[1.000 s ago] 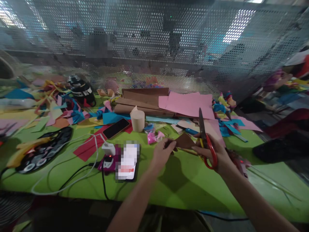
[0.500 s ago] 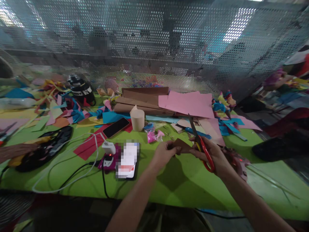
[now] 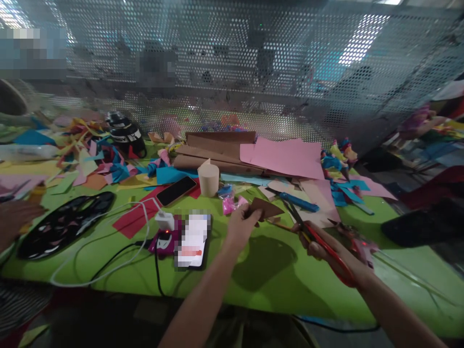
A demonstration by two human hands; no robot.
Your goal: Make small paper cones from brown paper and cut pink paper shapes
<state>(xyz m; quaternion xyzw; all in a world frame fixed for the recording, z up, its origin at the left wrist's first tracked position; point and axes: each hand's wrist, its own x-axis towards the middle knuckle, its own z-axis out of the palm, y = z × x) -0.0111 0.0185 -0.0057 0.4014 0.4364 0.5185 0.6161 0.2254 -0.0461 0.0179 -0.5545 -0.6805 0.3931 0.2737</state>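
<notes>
Pinched in the fingers of my left hand (image 3: 242, 224) is a small brown piece of paper (image 3: 267, 208), held up over the green table. My right hand (image 3: 326, 249) grips a pair of scissors (image 3: 331, 256) with red handles. Its blades are spread and point toward the brown paper, apart from it as far as I can see. Behind my left hand lies a small pink plastic bag (image 3: 229, 205). A blue cutter knife (image 3: 299, 202) rests on the table beyond the scissors.
A phone with a lit screen (image 3: 193, 241), a white charger (image 3: 165, 221) and cables lie left of my arms. A tape roll (image 3: 209, 181), dark phone (image 3: 176, 191), pink sheet (image 3: 286, 157) and glue gun (image 3: 362, 246) surround the work. Another person's hand (image 3: 16, 217) is at far left.
My right hand has drawn the scissors back to the right and down, spreading the blades. The brown paper has moved slightly up and left. The other person's hand has moved left.
</notes>
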